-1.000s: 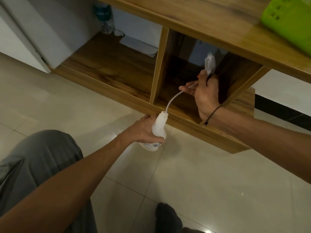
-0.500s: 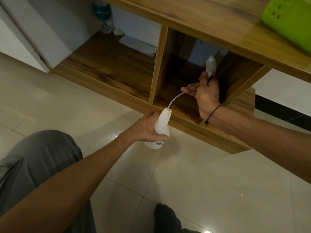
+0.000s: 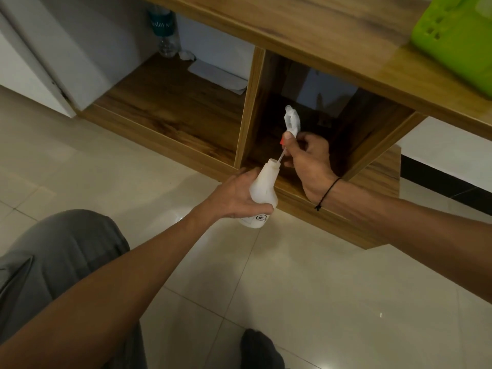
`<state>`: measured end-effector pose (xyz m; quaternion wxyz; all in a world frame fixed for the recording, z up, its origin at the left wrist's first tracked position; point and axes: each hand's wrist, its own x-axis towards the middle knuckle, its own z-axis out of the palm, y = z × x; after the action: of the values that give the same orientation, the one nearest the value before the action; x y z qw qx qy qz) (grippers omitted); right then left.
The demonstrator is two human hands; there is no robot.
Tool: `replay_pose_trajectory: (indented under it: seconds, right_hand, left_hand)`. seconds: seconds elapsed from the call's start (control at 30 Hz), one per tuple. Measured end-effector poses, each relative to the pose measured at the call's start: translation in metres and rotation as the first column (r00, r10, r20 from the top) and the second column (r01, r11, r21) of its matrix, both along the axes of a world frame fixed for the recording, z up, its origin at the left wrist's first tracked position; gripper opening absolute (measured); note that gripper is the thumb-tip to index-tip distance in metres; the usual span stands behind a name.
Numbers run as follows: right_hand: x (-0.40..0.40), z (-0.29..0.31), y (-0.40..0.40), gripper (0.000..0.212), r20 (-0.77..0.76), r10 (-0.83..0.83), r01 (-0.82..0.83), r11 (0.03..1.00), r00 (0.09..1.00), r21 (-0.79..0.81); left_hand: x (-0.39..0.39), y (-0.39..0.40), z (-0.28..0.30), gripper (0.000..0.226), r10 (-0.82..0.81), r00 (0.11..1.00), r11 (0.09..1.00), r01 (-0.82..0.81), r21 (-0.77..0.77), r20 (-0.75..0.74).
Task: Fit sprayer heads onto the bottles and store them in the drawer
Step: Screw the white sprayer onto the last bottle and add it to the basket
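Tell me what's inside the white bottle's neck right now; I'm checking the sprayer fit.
The sprayer head's thin dip tube enters the white bottle at its open mouth. How far it reaches inside cannot be seen; the bottle is opaque. The head is not seated.

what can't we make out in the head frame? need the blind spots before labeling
- Collar of the sprayer head: covered by the right hand, so how far it sits from the white bottle neck is unclear.
- Bottle label and base: mostly behind the left hand; print too small.
- Right cubby: back too dark, contents unreadable.
- Green basket: cut off by the right and top edges.
- Water bottle: top cut off, label blurred.
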<state>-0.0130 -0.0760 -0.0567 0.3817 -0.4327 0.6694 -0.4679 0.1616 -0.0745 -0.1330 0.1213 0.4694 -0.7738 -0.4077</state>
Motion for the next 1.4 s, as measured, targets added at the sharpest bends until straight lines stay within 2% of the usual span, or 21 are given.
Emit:
replay_pose_trajectory:
  seconds: [0.07,0.2,0.33,0.47,0.67,0.9,1.07,1.13,1.2,1.3,1.4]
  right_hand:
    - [-0.002,0.001,0.002,0.009,0.036,0.040,-0.040,0.999,0.999,-0.013]
    - [-0.007,-0.004,0.009,0.017,0.106,0.091,-0.090,0.996,0.990,-0.014]
    - [-0.014,-0.011,0.018,0.026,0.122,0.138,-0.141,0.990,0.983,0.012]
    - [-0.017,-0.010,0.024,0.037,0.174,0.189,-0.195,0.981,0.966,0.015]
    - [-0.018,-0.008,0.024,0.029,0.305,0.248,-0.257,0.966,0.920,-0.010]
    - [-0.026,-0.002,0.023,0.033,0.467,0.357,-0.386,0.922,0.809,-0.037]
    - [-0.034,0.004,0.020,0.034,0.535,0.426,-0.488,0.872,0.730,-0.028]
    - [-0.031,0.004,0.019,0.035,0.527,0.386,-0.437,0.899,0.757,-0.030]
    - [-0.026,-0.001,0.018,0.040,0.456,0.278,-0.306,0.952,0.845,-0.014]
    - [-0.023,-0.010,0.018,0.053,0.346,0.155,-0.165,0.986,0.925,0.001]
    - [-0.022,-0.018,0.022,0.039,0.240,0.087,-0.088,0.996,0.967,-0.005]
  left_hand:
    - [-0.003,-0.001,0.004,0.086,0.004,1.000,1.000,-0.004,0.000,-0.020]
    - [-0.006,-0.003,0.008,0.080,0.017,0.997,1.000,-0.017,0.000,-0.070]
    - [-0.008,-0.001,0.008,0.074,-0.012,0.999,1.000,0.011,-0.007,-0.032]
    - [-0.008,-0.001,0.011,0.060,-0.017,0.997,1.000,0.018,0.009,-0.069]
    - [-0.001,-0.003,0.019,0.060,-0.030,0.992,0.998,0.037,0.053,-0.119]
    - [0.006,-0.011,0.027,0.054,-0.111,0.979,0.988,0.126,0.084,-0.168]
    - [0.008,-0.014,0.030,0.065,-0.118,0.953,0.978,0.160,0.132,-0.278]
    - [0.006,-0.014,0.029,0.077,-0.092,0.960,0.983,0.131,0.132,-0.263]
    - [0.001,-0.014,0.027,0.083,-0.062,0.978,0.991,0.083,0.101,-0.198]
    - [-0.009,-0.010,0.025,0.072,-0.018,0.996,1.000,0.018,0.006,-0.085]
    - [-0.020,-0.005,0.023,0.072,0.042,0.998,0.985,-0.033,-0.170,0.050]
